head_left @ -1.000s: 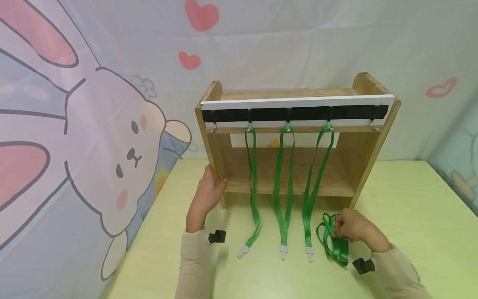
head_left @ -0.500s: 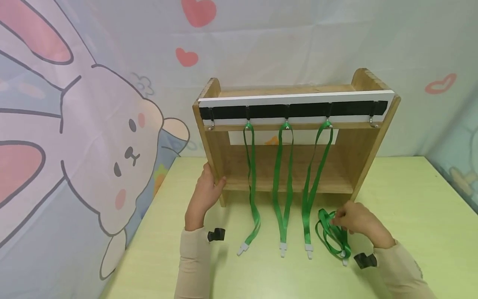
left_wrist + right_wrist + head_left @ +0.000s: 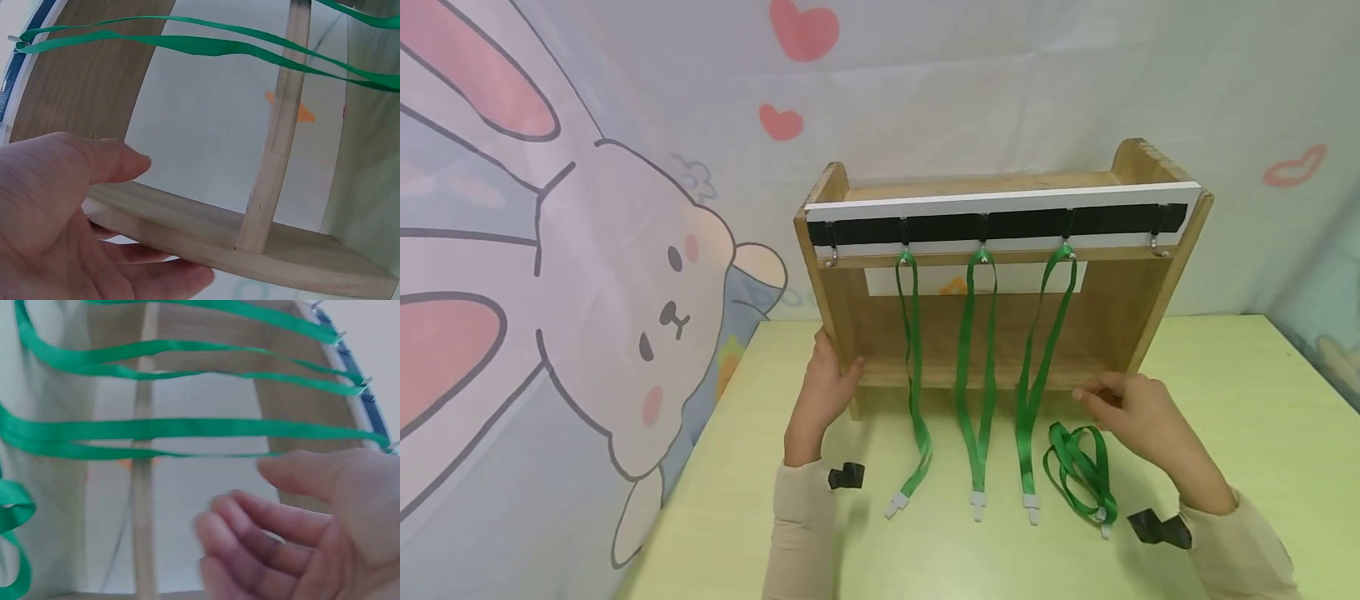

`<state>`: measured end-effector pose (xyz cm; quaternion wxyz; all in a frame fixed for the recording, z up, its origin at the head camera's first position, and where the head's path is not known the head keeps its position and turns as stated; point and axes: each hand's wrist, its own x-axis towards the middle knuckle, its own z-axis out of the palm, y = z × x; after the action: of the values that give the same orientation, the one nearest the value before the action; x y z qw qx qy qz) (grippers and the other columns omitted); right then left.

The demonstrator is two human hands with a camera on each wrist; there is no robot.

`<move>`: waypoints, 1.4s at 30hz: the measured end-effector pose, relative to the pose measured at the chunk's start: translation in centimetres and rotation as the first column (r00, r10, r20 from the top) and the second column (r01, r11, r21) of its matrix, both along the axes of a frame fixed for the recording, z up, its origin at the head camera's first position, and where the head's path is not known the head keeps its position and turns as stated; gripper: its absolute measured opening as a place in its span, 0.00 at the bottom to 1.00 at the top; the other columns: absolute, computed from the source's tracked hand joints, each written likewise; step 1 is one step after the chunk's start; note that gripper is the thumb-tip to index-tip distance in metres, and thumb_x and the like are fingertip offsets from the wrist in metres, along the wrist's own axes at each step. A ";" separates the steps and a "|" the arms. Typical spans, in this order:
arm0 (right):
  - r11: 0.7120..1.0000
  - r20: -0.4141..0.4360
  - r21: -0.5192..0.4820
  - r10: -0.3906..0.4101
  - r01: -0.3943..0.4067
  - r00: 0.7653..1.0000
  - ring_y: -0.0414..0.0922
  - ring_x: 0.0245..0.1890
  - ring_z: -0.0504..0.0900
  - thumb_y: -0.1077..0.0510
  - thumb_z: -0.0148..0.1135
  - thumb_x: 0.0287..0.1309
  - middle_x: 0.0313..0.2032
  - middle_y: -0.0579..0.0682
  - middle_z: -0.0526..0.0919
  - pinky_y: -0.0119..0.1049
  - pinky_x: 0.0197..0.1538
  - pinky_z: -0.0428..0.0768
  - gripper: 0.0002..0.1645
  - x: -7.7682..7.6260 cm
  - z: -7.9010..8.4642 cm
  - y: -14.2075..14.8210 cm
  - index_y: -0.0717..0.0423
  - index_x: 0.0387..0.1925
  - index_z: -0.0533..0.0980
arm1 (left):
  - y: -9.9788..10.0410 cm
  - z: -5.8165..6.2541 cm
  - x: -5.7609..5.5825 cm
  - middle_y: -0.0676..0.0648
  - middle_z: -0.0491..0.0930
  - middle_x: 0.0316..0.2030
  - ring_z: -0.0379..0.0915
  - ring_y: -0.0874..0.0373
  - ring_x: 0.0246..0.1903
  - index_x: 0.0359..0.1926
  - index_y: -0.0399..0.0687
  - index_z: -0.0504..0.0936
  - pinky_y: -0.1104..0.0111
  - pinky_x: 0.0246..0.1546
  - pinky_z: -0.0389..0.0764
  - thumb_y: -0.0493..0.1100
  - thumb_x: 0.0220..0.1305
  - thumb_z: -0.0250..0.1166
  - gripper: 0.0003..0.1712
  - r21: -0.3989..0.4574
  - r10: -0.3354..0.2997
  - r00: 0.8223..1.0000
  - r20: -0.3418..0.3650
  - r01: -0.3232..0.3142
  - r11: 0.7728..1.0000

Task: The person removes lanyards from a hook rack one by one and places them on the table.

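My left hand (image 3: 824,390) grips the left side panel of a wooden shelf (image 3: 829,304). In the left wrist view, the thumb (image 3: 128,161) lies on the panel's inner side, with the fingers around its outer side. Empty and loosely bent, my right hand (image 3: 1142,419) is by the shelf's lower right corner. Just below it, a green lanyard (image 3: 1102,477) lies bundled on the table, its pale clip toward the front. Three more green lanyards hang from the shelf's hooks: a left one (image 3: 915,367), a middle one (image 3: 962,367) and a right one (image 3: 1057,329).
A white strip with a black band (image 3: 943,227) runs across the shelf's top front and carries the hooks. The outer left hook (image 3: 831,257) and outer right hook (image 3: 1157,248) hold nothing. Behind the pale green table (image 3: 1225,375) hangs a cartoon-printed cloth (image 3: 970,92).
My right hand has let go of the bundled lanyard and moved up and right, toward the shelf's lower right corner. The left hand keeps its grip on the shelf.
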<state>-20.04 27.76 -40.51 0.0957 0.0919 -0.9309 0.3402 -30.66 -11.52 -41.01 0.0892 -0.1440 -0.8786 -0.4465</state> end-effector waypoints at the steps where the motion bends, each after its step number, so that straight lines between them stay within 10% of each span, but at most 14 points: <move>1: 1.000 -0.053 -0.007 -0.018 0.018 0.998 0.42 0.24 0.78 0.56 0.60 0.71 0.26 0.45 0.83 0.36 0.26 0.75 0.13 0.1 0.3 -0.2 0.63 0.41 0.84 | 0.1 0.1 0.1 0.25 0.61 0.66 0.64 0.32 0.64 0.75 0.28 0.42 0.43 0.61 0.69 0.39 0.71 0.60 0.45 0.007 0.006 1.000 -0.016 -0.006 1.000; 9: 0.974 -0.429 -0.168 -0.214 0.155 0.878 0.34 0.28 0.77 0.63 0.68 0.61 0.31 0.56 0.85 0.18 0.33 0.72 0.10 -0.7 1.7 -2.6 0.66 0.43 0.81 | 0.4 0.5 0.3 0.24 0.61 0.67 0.66 0.31 0.63 0.75 0.27 0.42 0.42 0.60 0.71 0.38 0.70 0.60 0.45 0.041 0.043 0.998 -0.045 -0.041 0.998; 16: 0.927 -0.538 -0.346 -0.323 0.145 0.779 0.59 0.43 0.80 0.68 0.71 0.56 0.45 0.66 0.80 0.20 0.47 0.68 0.23 -1.8 2.7 -4.4 0.73 0.52 0.74 | 0.5 0.4 0.2 0.24 0.62 0.66 0.67 0.31 0.62 0.75 0.28 0.43 0.42 0.58 0.73 0.38 0.70 0.60 0.45 0.049 0.045 0.997 -0.061 -0.042 0.998; 26: 0.912 -0.552 -0.388 -0.344 0.131 0.760 0.63 0.53 0.70 0.65 0.74 0.54 0.51 0.71 0.72 0.52 0.54 0.64 0.31 -3.4 3.5 -5.7 0.76 0.54 0.69 | 0.5 0.4 0.3 0.25 0.60 0.67 0.66 0.31 0.63 0.76 0.29 0.42 0.42 0.59 0.71 0.39 0.71 0.59 0.45 0.057 0.044 0.998 -0.047 -0.041 0.998; 42: 0.914 -0.552 -0.359 -0.369 0.187 0.748 0.55 0.31 0.81 0.66 0.71 0.57 0.32 0.61 0.81 0.24 0.35 0.68 0.11 -4.9 3.6 -7.5 0.68 0.35 0.76 | 0.4 0.2 0.3 0.23 0.61 0.67 0.65 0.30 0.64 0.75 0.25 0.44 0.41 0.60 0.70 0.39 0.70 0.59 0.44 0.036 0.048 0.996 -0.069 -0.045 0.998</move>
<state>-24.93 20.25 -36.91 0.4523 0.0407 -0.7950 0.4022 -30.35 -11.10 -40.83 0.1327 -0.1375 -0.8703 -0.4540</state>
